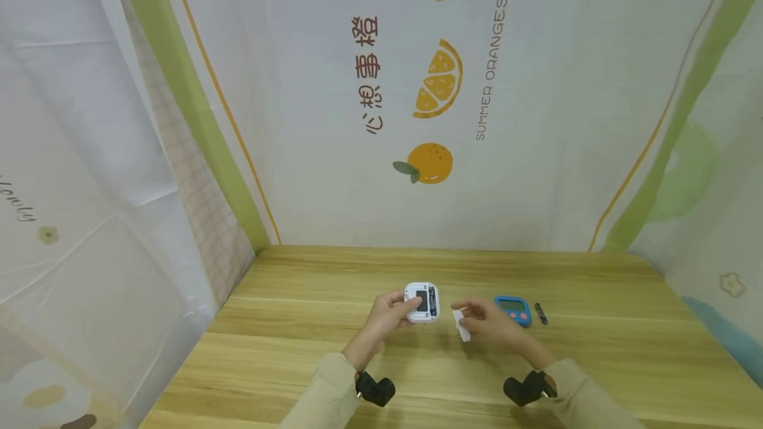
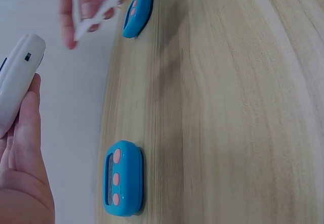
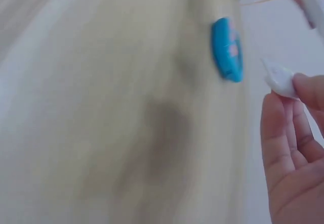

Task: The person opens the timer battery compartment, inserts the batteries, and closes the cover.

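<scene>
My left hand [image 1: 386, 316] grips a white electronic device [image 1: 424, 287] shaped like a small digital timer, back side up, thumb across it. A dark battery [image 1: 432, 302] lies in its uncovered slot. Facing it across a small gap, my right hand [image 1: 487, 320] pinches a thin white battery cover [image 1: 461, 327] between thumb and fingers. In the right wrist view, the white cover [image 3: 281, 80] stands out from the fingertips, slightly blurred. Both hands are raised above the wooden table [image 1: 286, 323].
A blue timer [image 1: 523, 305] with pink buttons lies beside the right hand, a loose dark battery [image 1: 541, 313] to its right. The left wrist view shows another blue timer [image 2: 130, 178] below the left hand. A printed curtain [image 1: 322, 204] hangs behind the table.
</scene>
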Action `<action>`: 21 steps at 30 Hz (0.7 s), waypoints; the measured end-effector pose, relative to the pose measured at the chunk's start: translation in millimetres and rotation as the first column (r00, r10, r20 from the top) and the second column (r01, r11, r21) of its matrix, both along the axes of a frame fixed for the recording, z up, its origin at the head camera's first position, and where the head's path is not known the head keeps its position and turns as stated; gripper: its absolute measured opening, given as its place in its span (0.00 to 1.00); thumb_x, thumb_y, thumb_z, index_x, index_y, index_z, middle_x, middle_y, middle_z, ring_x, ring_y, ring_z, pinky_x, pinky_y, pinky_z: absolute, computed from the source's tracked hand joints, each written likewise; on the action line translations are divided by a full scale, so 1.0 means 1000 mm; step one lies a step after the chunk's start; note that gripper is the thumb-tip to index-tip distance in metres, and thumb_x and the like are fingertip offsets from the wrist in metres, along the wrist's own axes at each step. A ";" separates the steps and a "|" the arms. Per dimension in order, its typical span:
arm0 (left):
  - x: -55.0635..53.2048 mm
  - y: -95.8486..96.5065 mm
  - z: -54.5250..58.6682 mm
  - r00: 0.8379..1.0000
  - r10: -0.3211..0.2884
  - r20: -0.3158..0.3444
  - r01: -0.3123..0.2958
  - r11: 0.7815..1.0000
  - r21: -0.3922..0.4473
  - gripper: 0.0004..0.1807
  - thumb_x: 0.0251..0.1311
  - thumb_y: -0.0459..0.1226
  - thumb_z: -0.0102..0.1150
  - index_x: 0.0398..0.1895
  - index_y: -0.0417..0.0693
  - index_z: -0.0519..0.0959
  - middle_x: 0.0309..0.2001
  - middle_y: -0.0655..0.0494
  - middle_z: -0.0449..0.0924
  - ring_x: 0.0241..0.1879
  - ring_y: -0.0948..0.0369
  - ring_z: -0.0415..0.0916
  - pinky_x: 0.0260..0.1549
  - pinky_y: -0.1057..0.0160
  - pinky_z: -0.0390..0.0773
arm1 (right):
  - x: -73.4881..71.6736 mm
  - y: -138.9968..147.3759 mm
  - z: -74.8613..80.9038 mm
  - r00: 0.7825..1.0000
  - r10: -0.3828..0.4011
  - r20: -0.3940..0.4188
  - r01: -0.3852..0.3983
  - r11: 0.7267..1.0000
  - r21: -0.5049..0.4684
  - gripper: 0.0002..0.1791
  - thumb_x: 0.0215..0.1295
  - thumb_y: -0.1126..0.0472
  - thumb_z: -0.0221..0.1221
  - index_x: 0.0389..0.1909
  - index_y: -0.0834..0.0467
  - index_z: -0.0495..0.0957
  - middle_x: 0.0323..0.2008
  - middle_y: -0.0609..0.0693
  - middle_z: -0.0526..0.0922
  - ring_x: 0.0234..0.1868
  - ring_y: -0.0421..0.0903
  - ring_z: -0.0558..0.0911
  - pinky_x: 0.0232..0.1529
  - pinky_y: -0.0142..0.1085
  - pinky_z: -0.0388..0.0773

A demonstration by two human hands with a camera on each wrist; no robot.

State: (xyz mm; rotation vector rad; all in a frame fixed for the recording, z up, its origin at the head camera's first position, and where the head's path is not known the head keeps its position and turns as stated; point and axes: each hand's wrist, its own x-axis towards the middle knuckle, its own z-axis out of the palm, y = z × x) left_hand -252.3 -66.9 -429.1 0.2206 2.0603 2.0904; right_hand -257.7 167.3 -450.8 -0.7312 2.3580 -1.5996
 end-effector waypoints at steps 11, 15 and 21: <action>0.014 -0.001 0.019 1.000 0.004 -0.001 -0.004 1.000 -0.001 0.19 0.58 0.35 0.53 0.46 0.27 0.71 0.39 0.38 0.78 0.35 0.56 0.79 0.42 0.52 0.75 | -0.007 -0.021 0.036 0.995 -0.074 -0.070 0.065 0.990 -0.126 0.19 0.61 0.67 0.53 0.50 0.74 0.66 0.37 0.63 0.75 0.35 0.48 0.78 0.36 0.45 0.78; 0.014 -0.002 0.018 1.000 0.009 -0.003 -0.009 1.000 0.006 0.19 0.58 0.35 0.53 0.47 0.26 0.71 0.41 0.35 0.77 0.36 0.56 0.79 0.42 0.52 0.75 | -0.008 -0.032 0.036 0.992 -0.119 -0.048 0.109 0.980 -0.167 0.18 0.58 0.68 0.56 0.48 0.73 0.68 0.37 0.62 0.75 0.36 0.50 0.79 0.36 0.43 0.79; 0.014 -0.002 0.018 1.000 0.015 0.006 -0.015 1.000 0.003 0.19 0.58 0.35 0.53 0.47 0.26 0.71 0.40 0.36 0.77 0.36 0.55 0.79 0.41 0.54 0.76 | -0.009 -0.045 0.031 0.984 -0.178 -0.030 0.167 0.960 -0.224 0.19 0.56 0.70 0.57 0.46 0.76 0.68 0.34 0.62 0.76 0.35 0.51 0.80 0.35 0.45 0.78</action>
